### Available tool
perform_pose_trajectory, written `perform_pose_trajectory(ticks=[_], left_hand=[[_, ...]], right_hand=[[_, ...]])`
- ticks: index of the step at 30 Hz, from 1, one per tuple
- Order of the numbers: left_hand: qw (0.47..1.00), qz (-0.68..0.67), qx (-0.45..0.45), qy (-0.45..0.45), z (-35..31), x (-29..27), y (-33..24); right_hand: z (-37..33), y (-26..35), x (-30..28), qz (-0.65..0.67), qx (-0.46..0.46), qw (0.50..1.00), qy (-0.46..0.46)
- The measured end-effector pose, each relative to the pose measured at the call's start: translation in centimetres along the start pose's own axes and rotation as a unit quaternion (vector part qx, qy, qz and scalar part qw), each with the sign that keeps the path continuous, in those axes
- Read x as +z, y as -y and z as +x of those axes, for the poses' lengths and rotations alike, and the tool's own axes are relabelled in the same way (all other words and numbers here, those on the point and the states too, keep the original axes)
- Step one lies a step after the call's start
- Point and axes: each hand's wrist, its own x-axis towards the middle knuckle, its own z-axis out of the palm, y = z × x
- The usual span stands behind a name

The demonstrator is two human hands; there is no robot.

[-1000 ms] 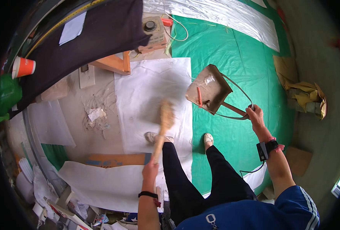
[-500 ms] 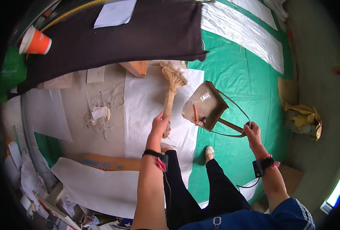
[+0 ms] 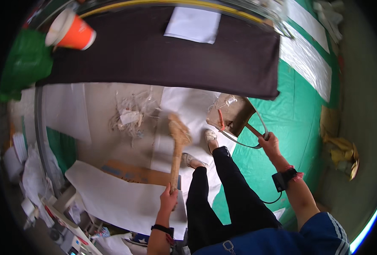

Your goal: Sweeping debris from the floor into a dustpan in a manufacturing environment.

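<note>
I see the left hand point(image 3: 168, 200) clamped on a tan straw brush point(image 3: 179, 142), pointing forward; apart, the right hand point(image 3: 270, 144) grips a brown squarish dustpan point(image 3: 237, 111), ahead-left of it.

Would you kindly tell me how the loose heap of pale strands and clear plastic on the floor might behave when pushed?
The loose heap would probably move lightly, since its scraps look thin and sparse. Its crossing pale strands may tangle and drag in clumps. Its crinkled clear plastic film likely flexes easily.
</note>
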Motion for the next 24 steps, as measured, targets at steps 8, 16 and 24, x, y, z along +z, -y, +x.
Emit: perform_pose_trajectory(ticks=[8, 16, 24], left_hand=[[0.988, 0.052, -0.028, -0.139, -1.3, -4.4, -0.4], [0.923, 0.231, -0.112, -0.287, -0.3, -11.5, 2.3], [0.928, 0.073, -0.126, -0.342, 9.3, -24.8, 5.6]], right_hand=[[2.3, 7.6, 8.1, -0.159, -0.049, 0.981, 0.097], [0.1, 15.8, 19.5, -0.119, -0.101, 0.974, 0.163], [-1.2, 27.2, 31.8, -0.183, -0.131, 0.943, 0.243]])
